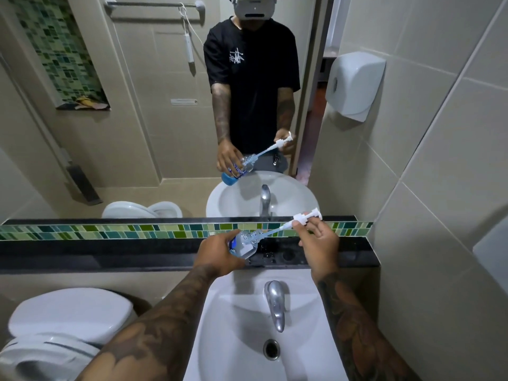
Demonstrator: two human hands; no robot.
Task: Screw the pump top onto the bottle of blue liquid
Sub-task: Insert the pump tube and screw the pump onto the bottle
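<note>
My left hand (218,254) grips a clear bottle (245,243) with blue liquid, tilted with its mouth toward the right, above the black ledge. My right hand (319,243) pinches the white pump top (307,216) by its collar. The pump's long dip tube (270,232) slants down-left and its lower end is inside the bottle's mouth. The white collar is well apart from the bottle neck. The mirror above repeats both hands, bottle and pump.
A white sink (242,325) with a chrome tap (275,303) lies below my hands. A black stone ledge (110,251) runs under a green tile strip and the mirror. A toilet (63,325) sits at lower left; a paper dispenser (354,83) hangs on the right wall.
</note>
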